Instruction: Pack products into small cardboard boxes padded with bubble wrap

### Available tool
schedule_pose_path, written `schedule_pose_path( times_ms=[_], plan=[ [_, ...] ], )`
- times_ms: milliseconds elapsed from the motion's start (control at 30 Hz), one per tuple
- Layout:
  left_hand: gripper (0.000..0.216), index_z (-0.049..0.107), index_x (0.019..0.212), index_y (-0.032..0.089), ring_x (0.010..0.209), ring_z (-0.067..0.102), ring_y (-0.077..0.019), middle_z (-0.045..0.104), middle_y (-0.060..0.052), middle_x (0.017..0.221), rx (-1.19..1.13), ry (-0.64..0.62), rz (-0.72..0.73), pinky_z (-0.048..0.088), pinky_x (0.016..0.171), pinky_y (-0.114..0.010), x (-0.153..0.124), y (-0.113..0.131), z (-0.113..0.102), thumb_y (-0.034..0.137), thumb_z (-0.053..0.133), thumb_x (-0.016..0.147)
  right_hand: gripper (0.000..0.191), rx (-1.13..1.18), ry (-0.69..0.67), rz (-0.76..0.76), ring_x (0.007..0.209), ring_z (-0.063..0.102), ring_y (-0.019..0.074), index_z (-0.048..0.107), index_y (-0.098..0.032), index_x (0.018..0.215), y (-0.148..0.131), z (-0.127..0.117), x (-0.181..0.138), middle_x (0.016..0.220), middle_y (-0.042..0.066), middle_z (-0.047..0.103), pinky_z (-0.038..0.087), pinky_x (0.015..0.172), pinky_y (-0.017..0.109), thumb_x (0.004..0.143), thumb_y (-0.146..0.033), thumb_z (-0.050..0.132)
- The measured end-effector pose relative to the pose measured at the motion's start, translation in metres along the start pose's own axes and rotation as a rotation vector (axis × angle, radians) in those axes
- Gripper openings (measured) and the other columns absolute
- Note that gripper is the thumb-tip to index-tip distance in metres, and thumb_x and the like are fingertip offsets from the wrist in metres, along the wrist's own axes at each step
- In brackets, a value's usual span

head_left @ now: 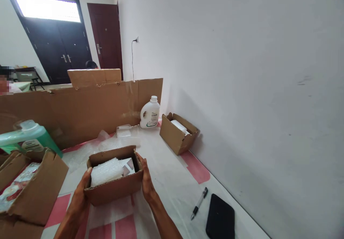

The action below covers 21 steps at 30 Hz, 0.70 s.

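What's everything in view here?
Held carton: 1, brown, foreground
Bubble-wrapped item: 1, white, inside it
Rear carton: 1, brown, near wall
Left carton: 1, brown, left edge
Packaging: count unclear, red/white, inside that
Liquid jug: 1, green, left
Cardboard barrier: 1, brown, far edge
Handled jug: 1, white, near barrier
Bubble wrap: 1 heap, translucent, centre left
Pen: 1, clear/black, right
Probable phone: 1, black, beside pen
Tablecloth: 1, white/pink, underneath
Plug: 1, black, wall
Doorways: 2, black/reddish, background
People: 2, mostly hidden, background
Left hand, right hand: 2, bare, holding carton
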<state>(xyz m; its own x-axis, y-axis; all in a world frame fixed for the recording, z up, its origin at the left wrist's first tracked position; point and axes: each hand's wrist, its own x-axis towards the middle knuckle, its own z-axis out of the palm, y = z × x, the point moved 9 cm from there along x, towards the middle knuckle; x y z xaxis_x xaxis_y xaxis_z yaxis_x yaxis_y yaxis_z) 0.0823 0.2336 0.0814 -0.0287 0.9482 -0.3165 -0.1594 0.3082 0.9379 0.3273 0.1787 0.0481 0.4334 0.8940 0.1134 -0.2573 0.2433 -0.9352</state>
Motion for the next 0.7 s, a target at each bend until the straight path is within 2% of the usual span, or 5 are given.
schedule_pose_path(
  times_ms=[133,233,333,467,700],
  plan=[
    [0.048,0.077,0.095,0.028,0.152,0.032,-0.0363,0.065,0.002,0.143,0.018,-0.069,0.102,0.022,0.128,-0.047,-0.028,-0.015,0.014,0.042,0.088,0.05,0.07,-0.082,0.053,-0.049,0.155,0.028,0.0238,0.046,-0.032,0.154,-0.055,-0.044,-0.03,0.163,-0.001,0.041,0.012,0.13,0.046,0.1,-0.072,0.028],
    [0.05,0.078,0.094,0.032,0.151,0.034,-0.0398,0.068,0.004,0.138,0.002,-0.087,0.024,0.023,0.127,-0.053,-0.052,-0.045,0.0,0.047,0.09,0.048,0.067,-0.2,0.073,-0.041,0.156,0.025,0.0234,0.043,-0.034,0.155,-0.09,-0.054,-0.062,0.165,-0.002,0.038,0.013,0.13,0.046,0.101,-0.071,0.029],
    [0.053,0.078,0.089,0.033,0.149,0.036,-0.0418,0.073,0.006,0.13,-0.036,-0.009,-0.01,0.026,0.127,-0.053,-0.07,-0.059,-0.044,0.046,0.094,0.04,0.068,-0.212,0.006,0.016,0.154,0.028,0.0256,0.042,-0.035,0.155,-0.088,-0.024,-0.086,0.164,0.0,0.038,0.021,0.128,0.047,0.099,-0.072,0.034],
    [0.06,0.078,0.093,0.033,0.15,0.035,-0.0414,0.069,0.009,0.136,-0.021,0.116,0.036,0.024,0.129,-0.051,-0.096,-0.042,-0.095,0.049,0.095,0.038,0.069,-0.136,-0.11,0.08,0.154,0.028,0.0257,0.039,-0.034,0.156,-0.062,0.017,-0.102,0.165,0.0,0.037,0.021,0.128,0.048,0.099,-0.072,0.032],
    [0.063,0.073,0.117,0.035,0.146,0.041,-0.0424,0.07,0.002,0.134,0.207,-0.007,0.09,0.045,0.116,-0.059,-0.112,-0.03,-0.056,0.059,0.085,0.059,0.066,-0.115,0.002,0.034,0.154,0.028,0.0257,0.044,-0.035,0.153,-0.078,-0.023,-0.114,0.163,-0.001,0.04,0.017,0.129,0.048,0.1,-0.072,0.032]
  ],
)
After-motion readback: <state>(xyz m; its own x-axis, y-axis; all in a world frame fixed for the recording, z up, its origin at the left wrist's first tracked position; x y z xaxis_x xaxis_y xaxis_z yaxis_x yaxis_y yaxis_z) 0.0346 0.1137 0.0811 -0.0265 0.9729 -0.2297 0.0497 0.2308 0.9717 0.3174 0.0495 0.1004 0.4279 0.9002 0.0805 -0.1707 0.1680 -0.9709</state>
